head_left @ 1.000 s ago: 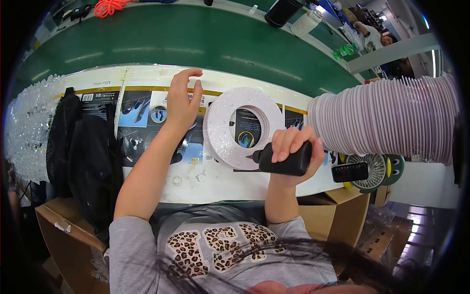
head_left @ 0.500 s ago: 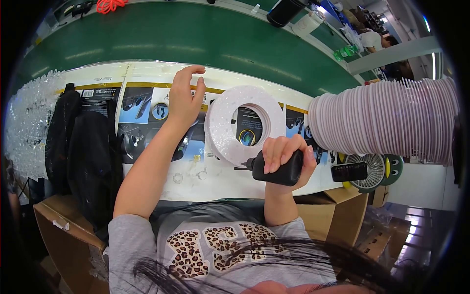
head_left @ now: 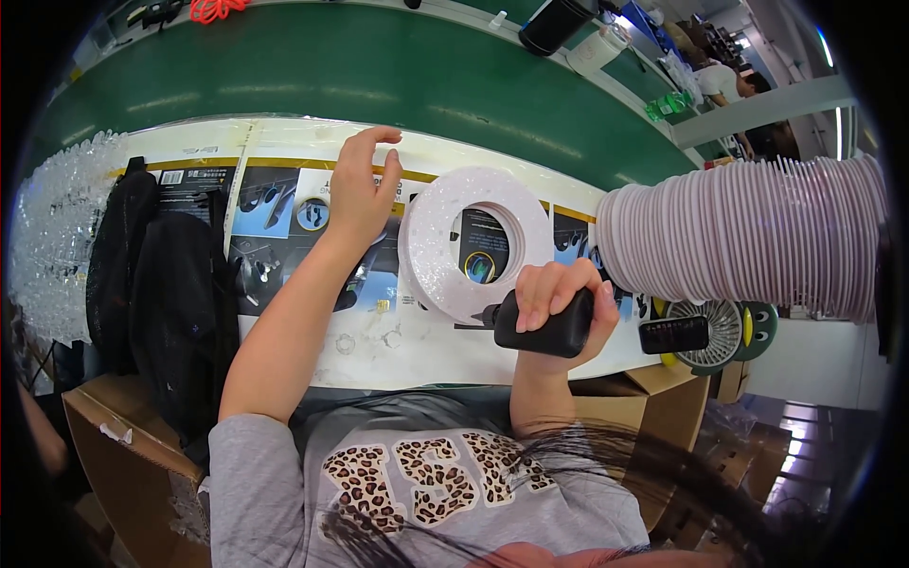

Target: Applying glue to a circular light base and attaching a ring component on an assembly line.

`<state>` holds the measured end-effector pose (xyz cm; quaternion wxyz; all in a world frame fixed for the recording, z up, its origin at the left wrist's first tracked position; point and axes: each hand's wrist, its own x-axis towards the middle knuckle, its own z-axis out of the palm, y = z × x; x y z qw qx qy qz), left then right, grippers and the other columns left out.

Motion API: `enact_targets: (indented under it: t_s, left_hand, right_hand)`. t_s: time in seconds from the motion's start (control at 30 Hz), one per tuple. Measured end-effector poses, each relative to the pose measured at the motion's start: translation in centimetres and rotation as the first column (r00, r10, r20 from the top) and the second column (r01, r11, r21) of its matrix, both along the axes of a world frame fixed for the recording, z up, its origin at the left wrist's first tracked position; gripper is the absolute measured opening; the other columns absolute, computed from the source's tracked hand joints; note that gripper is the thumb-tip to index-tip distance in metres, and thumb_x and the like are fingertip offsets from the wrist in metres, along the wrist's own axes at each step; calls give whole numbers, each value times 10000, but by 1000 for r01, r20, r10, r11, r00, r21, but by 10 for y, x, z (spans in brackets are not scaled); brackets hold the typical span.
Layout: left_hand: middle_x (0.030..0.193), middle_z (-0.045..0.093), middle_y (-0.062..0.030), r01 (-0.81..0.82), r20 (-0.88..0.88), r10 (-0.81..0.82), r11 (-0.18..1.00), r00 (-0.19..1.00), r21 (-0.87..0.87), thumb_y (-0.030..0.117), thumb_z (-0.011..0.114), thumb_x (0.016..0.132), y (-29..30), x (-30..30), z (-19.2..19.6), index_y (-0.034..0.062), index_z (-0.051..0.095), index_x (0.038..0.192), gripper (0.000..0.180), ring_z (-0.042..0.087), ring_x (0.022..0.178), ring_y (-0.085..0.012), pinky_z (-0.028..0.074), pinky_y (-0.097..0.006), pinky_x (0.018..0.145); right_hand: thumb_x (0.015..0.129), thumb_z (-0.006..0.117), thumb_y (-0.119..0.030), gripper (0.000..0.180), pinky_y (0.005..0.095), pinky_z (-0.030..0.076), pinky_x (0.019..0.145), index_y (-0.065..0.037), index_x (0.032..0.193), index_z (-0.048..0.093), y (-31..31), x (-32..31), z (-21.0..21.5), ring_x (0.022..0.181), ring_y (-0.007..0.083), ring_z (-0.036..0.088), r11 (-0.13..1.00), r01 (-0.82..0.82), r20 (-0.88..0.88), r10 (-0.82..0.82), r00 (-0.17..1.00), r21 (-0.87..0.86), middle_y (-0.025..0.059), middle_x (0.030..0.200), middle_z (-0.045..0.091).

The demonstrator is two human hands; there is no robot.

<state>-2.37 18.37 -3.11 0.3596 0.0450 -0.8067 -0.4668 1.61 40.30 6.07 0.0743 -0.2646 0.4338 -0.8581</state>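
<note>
A white speckled ring [head_left: 429, 248], perhaps several stacked, lies flat in front of me, with printed sheet showing through its round hole. My right hand [head_left: 559, 303] is wrapped round a black squeeze bottle [head_left: 542, 327] with a thin nozzle. The bottle lies on its side in my grip, its nozzle pointing left by the ring's near edge. To the left of the ring, my left hand [head_left: 360, 194] is held over the printed sheet [head_left: 365, 346]; its thumb and fingers are apart and hold nothing.
A long row of stacked white rings [head_left: 739, 232] stands at the right, near a small fan [head_left: 712, 331] and a black phone-like object [head_left: 673, 334]. Black fabric bags [head_left: 180, 303] and clear plastic pieces [head_left: 62, 246] lie left. Cardboard boxes [head_left: 128, 445] flank me.
My right hand and the bottle have shifted slightly to the right. My left hand has barely moved. Part of another person's arm has come into sight at the far left edge.
</note>
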Motion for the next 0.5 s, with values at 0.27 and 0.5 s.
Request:
enact_targets:
  t_s: [0.27,0.5]
  left_hand:
    - [1016,608,-126,0,-15,-1,1000,1000,-11,81,534,849,-1,-1,-2,10,561,1039,205,558,992,-295,438,-379,869]
    - [1063,607,-90,6,-1,-6,1000,1000,-11,87,511,885,-2,0,-5,45,550,1075,199,555,1014,-237,427,-355,879]
  right_hand:
    - [968,256,-327,420,281,377,557,-58,708,447,-18,-3,2,460,151,453,998,-62,-17,61,998,-23,79,560,503]
    - [966,270,-323,414,269,366,540,-59,699,445,-23,-7,-4,448,147,446,994,-99,27,100,995,-42,74,549,495]
